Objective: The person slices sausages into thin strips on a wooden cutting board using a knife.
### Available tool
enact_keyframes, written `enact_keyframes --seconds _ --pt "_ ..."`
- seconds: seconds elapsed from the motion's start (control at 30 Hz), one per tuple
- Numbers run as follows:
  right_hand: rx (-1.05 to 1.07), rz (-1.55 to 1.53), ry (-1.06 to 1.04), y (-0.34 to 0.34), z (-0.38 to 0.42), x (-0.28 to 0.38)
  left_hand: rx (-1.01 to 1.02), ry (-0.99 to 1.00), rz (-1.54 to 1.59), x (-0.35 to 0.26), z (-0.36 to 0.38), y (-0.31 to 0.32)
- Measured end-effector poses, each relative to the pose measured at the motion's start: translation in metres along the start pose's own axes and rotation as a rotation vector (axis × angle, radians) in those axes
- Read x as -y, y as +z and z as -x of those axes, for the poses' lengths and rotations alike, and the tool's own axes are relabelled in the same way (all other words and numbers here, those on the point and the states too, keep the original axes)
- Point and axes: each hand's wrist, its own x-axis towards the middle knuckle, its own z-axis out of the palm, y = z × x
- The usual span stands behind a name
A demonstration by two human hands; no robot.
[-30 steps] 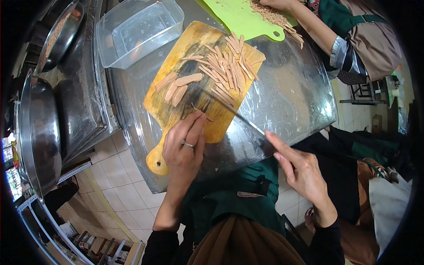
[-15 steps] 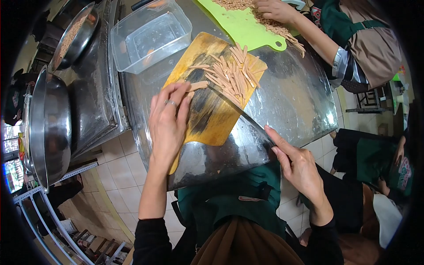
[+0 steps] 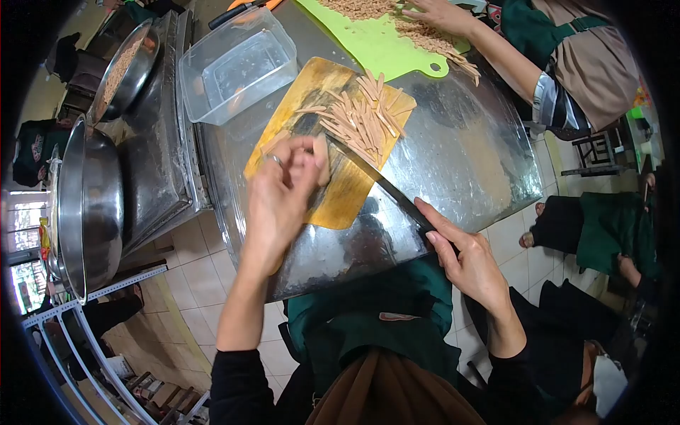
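A worn yellow wooden cutting board [image 3: 343, 195] lies on the steel table [image 3: 467, 152]. A pile of thin pinkish sausage strips [image 3: 363, 117] covers its far end. My left hand [image 3: 283, 198] is over the board's near left side, fingers pinched on a few flat sausage slices [image 3: 321, 159]. My right hand [image 3: 460, 258] grips the handle of a long knife [image 3: 375, 178], index finger along its spine, the blade slanting across the board beside the strips.
A clear plastic tub [image 3: 237, 64] stands behind the board. A green cutting board [image 3: 382, 39] with chopped bits lies further back, another person's hand [image 3: 443, 14] on it. Large steel bowls [image 3: 88, 205] sit on a side counter at left. Tiled floor below.
My left hand went from the board's near edge up to the flat slices and now pinches them. The knife stayed slanted across the board in my right hand.
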Motion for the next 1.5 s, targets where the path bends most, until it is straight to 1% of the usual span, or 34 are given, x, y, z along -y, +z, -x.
enact_keyframes --seconds 0.03,0.1,0.13,0.23,0.37,0.5,0.63,0.73,0.83,0.93,1.03,1.13,1.23,1.33,1.5 --pt "-0.003 -0.006 -0.014 0.001 0.000 -0.001 0.039 -0.070 0.044 0.005 0.010 0.003" --pt "0.020 0.006 0.020 -0.001 -0.001 0.000 -0.016 -0.124 -0.043 0.017 0.029 0.015" --pt "0.031 0.013 0.039 -0.002 -0.001 0.000 -0.033 -0.172 -0.004 0.019 0.036 0.021" --pt "0.028 0.048 -0.066 -0.002 0.001 0.000 -0.090 -0.157 -0.181 0.014 0.055 0.018" --pt "0.069 0.032 -0.096 0.002 0.004 0.004 -0.046 -0.117 -0.268 0.018 0.071 0.018" --pt "0.059 0.019 -0.155 0.012 0.000 0.008 -0.030 -0.063 -0.182 0.015 0.075 0.034" --pt "0.044 -0.009 -0.197 0.009 -0.005 0.005 -0.018 -0.062 -0.082 0.013 0.080 0.036" --pt "0.081 0.031 0.001 -0.005 0.001 0.023 0.025 -0.104 -0.090 0.010 0.082 0.030" --pt "0.034 0.088 -0.027 -0.003 0.012 0.023 -0.086 0.168 -0.248 0.024 0.077 0.031" --pt "-0.004 0.129 -0.187 0.010 0.022 0.012 -0.130 0.232 -0.396 0.033 0.066 0.027" --pt "0.061 0.141 -0.115 0.012 0.026 0.015 -0.125 0.158 -0.426 0.034 0.057 0.028" --pt "0.072 0.133 -0.093 0.011 0.024 0.020 -0.126 0.142 -0.425 0.034 0.054 0.032" --pt "0.112 0.157 -0.054 0.007 0.024 0.024 -0.160 0.178 -0.433 0.039 0.055 0.034" --pt "0.124 0.186 -0.066 0.002 0.020 0.028 -0.175 0.185 -0.457 0.039 0.055 0.035" --pt "0.213 0.196 -0.002 -0.005 0.021 0.033 -0.198 0.276 -0.516 0.041 0.053 0.035"
